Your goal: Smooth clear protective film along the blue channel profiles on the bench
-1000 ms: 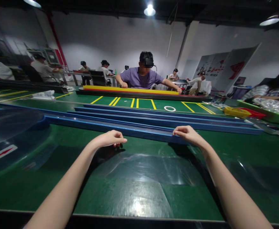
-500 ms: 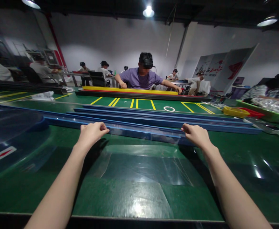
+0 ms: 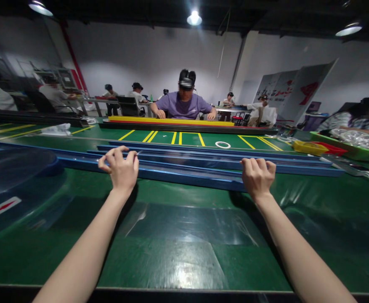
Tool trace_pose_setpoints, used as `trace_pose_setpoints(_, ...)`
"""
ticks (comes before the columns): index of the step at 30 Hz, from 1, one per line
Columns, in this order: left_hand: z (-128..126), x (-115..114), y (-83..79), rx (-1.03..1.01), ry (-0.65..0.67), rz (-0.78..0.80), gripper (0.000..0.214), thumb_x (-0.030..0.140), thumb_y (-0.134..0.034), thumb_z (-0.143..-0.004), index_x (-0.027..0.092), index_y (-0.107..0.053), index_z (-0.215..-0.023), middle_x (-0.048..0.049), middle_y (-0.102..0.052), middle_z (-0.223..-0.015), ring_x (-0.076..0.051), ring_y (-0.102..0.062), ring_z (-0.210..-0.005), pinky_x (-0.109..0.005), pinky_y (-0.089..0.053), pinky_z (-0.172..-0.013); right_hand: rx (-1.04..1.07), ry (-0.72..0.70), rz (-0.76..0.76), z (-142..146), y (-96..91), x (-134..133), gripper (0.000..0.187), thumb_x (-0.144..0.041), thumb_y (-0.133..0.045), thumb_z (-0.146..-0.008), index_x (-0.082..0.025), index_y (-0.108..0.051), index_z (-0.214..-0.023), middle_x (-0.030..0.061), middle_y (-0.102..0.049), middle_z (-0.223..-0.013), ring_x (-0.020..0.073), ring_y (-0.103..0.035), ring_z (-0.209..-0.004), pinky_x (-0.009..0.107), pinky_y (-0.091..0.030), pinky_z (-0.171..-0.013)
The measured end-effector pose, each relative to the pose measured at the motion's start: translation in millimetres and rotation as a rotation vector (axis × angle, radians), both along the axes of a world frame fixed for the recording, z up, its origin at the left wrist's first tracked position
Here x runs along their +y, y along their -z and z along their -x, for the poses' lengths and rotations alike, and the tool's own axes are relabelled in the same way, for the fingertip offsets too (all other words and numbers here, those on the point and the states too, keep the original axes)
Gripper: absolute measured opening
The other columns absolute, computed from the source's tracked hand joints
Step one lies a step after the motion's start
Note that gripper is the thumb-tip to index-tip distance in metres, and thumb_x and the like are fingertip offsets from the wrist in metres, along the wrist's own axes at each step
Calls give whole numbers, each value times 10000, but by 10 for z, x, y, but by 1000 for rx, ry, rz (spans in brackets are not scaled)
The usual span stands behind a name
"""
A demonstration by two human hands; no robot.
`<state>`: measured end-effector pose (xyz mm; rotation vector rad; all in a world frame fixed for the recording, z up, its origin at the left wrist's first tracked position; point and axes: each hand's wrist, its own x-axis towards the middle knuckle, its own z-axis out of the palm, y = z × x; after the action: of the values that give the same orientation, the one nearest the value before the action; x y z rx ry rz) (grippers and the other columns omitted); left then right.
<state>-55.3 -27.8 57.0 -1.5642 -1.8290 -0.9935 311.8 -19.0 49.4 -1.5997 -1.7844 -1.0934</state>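
Note:
Several long blue channel strips (image 3: 190, 176) lie crosswise over the green table in front of me. My left hand (image 3: 119, 168) is over the nearest strip, fingers bent, with a thin bright edge at the thumb and forefinger. Towards that strip's right end, my right hand (image 3: 258, 176) has its fingers curled down and pressed together. Both hands seem to pinch a clear plastic sheet (image 3: 187, 223), whose glossy surface and creases show between my forearms. The sheet's far edge is hard to see, and the fingertips are partly hidden.
At left lies a large clear, bluish rounded piece with a red arrow label (image 3: 1, 208). Beyond the strips are a white ring (image 3: 222, 144) and a yellow bar (image 3: 171, 121) before a co-worker (image 3: 184, 101). A yellow tray (image 3: 310, 147) and green tray (image 3: 351, 152) stand at right.
My left hand has risen and turned, its fingers now pointing forward. My right hand has also turned, knuckles forward, in nearly the same place. The co-worker's hands have moved inward along the bar.

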Motion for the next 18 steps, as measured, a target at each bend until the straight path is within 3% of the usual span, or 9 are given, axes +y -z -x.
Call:
trace_pose_setpoints(3,25,33,52,-19,-76,-51,236,246,-400,-824,220,-598,-948,-105,-393,-1253,-321,-248,-1172,-509,-134,-946,4,-13,-55,-20,100,53,286,-216,-279,-876,-200,-561,-923,49,-591,-757,187,-450,-801,368,-202,-825)
trace_pose_setpoints(11,118,136,238,-15,-55,16,239,205,-386,-813,207,-589,-940,-103,-399,-1248,-308,-252,-1180,-494,-151,-952,-12,-146,-15,-7,290,196,316,-224,-356,-838,-157,-458,-1128,119,-547,-1106,220,-404,-1079,386,-212,-910)
trace_pose_setpoints(18,110,99,101,-158,-116,-97,238,244,-333,-834,199,-559,-896,-94,-417,-1238,-304,-260,-1181,-485,-166,-953,13,-135,-128,-45,268,190,370,-93,-338,-764,-206,-434,-1103,80,-547,-1020,202,-431,-1037,390,-224,-896)
